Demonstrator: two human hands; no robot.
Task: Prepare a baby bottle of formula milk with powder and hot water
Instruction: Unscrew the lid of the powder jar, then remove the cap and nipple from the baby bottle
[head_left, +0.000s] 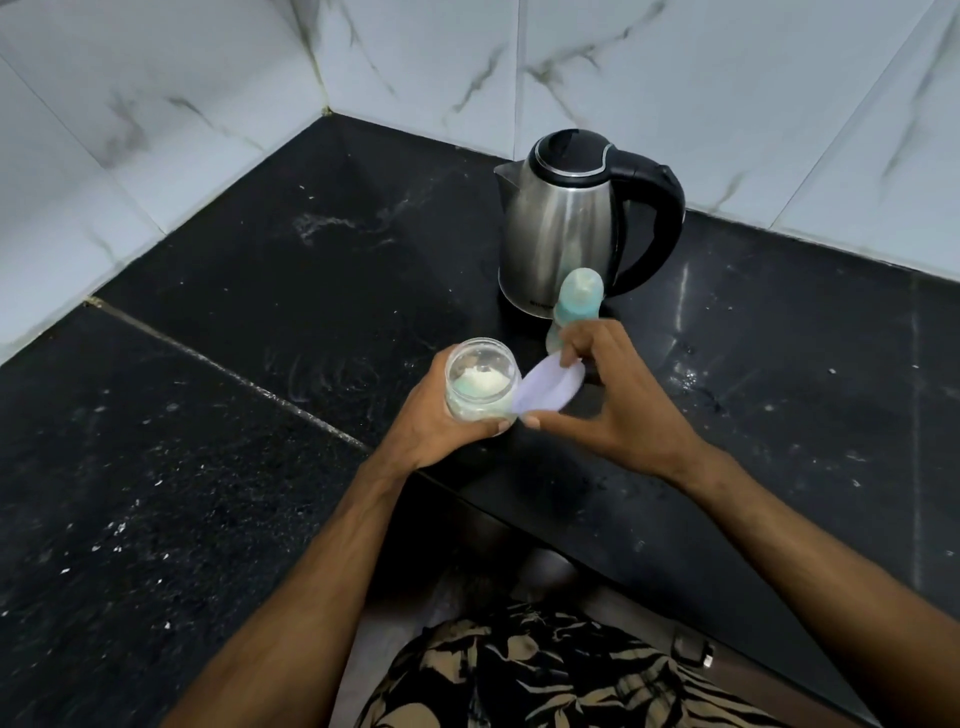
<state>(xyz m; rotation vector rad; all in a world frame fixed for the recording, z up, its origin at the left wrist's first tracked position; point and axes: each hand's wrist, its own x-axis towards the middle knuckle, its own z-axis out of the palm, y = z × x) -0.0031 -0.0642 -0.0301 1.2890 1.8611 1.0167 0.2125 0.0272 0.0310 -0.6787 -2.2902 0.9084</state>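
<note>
My left hand (441, 415) wraps the small clear powder jar (482, 383) above the black bench (260, 291); right hand (618, 400) fingers pinch its pale lid (545, 392). Jar prob. light, slick: hold mid-wall.

We see a black speckled countertop (218, 467) meeting white marble-veined wall tiles (156, 104), and patterned fabric (545, 675) below.
</note>
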